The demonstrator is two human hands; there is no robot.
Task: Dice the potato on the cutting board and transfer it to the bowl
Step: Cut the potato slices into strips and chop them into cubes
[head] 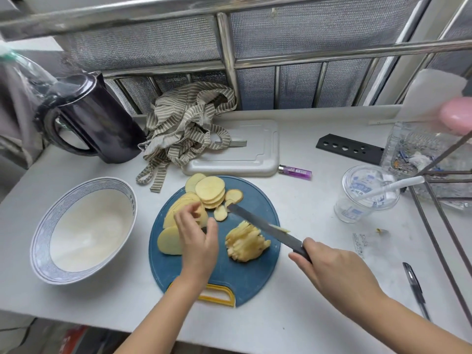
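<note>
A person is working a potato on a round blue board (pixel 242 277) at a pale bench (pixel 293 315). The right grip (pixel 332 272) is wrapping tight round the handle of a knife (pixel 260 223), whose blade is slanting across the board's middle with a pale sliver clinging to it. The left grip (pixel 196 233) is hovering half-curled over the fanned slices (pixel 209 191) on the board's left and far side; whether it is pinching one cannot be told. A heap of strips (pixel 246 245) is lying just beside the blade, nearer the person, with no dice showing yet. The bowl (pixel 40 241) is standing just left of the board, holding no potato.

The slices are looking thin, stiff and starch-wet (likely to skate on each other and snap if bent), so they are probably best pressed flat in a small stack under the fingertips, and cut pieces scooped rather than pinched. The board's near and right parts are offering open cutting room. The path to the bowl is looking short and unobstructed. A cup (pixel 365 198) is standing well apart on the right.
</note>
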